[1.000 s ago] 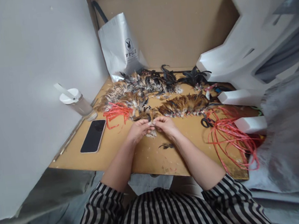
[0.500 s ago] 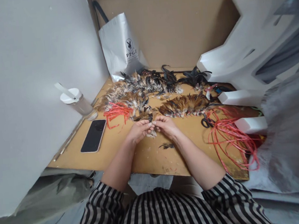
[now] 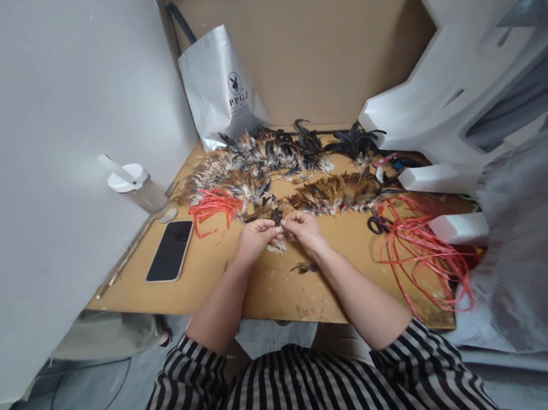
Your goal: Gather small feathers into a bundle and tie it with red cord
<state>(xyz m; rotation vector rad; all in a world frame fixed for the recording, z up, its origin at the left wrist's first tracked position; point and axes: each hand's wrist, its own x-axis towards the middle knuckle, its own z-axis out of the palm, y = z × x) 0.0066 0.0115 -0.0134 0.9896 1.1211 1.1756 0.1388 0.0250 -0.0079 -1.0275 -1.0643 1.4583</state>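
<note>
My left hand [image 3: 256,238] and my right hand [image 3: 303,231] meet over the middle of the table, thumbs and fingers pinched close together. Between their fingertips is a small bunch of feathers [image 3: 276,216], dark at the top, with pale fluff showing below the fingers. Just beyond the hands lie loose brown and black feathers [image 3: 265,204]. Behind and to the right is a row of brown feathers [image 3: 336,193] bound along its near edge. A single dark feather tuft [image 3: 305,268] rests on the table in front of my right hand.
Red plastic strips [image 3: 215,203] lie left of the hands, near a phone [image 3: 170,250] and a lidded cup [image 3: 139,192]. A large feather heap [image 3: 249,158] sits before a silver bag [image 3: 217,87]. Black-handled scissors [image 3: 378,221] and red strands [image 3: 420,248] lie right, beside white foam pieces [image 3: 457,229].
My fingers have shifted slightly on the feather bunch, and its dark part now stands up more visibly between them. The other things on the table lie as before.
</note>
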